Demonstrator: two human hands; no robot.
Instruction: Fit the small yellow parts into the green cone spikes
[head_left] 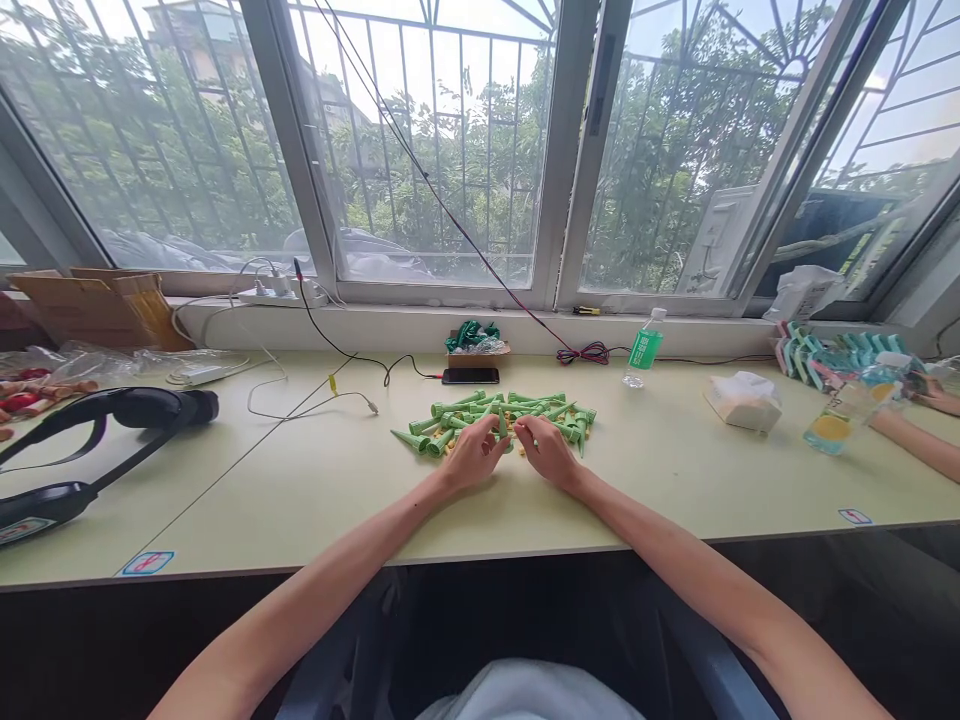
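A pile of green cone-shaped plastic pieces (480, 412) lies on the pale table (315, 480), mixed with small yellow bits. My left hand (474, 452) rests at the pile's near edge with its fingers curled in a pinch on a green cone. My right hand (547, 448) sits beside it, fingers bent toward the left hand and pinching something small that I cannot make out. The fingertips of both hands nearly meet over the front of the pile.
A black phone (470, 376) and a small box of green items (477, 342) lie behind the pile. A green bottle (645, 346), a tissue pack (744, 400) and a glass (834, 418) stand to the right, near another person's arm (919, 440). Black headgear (90, 430), cables and cardboard lie left.
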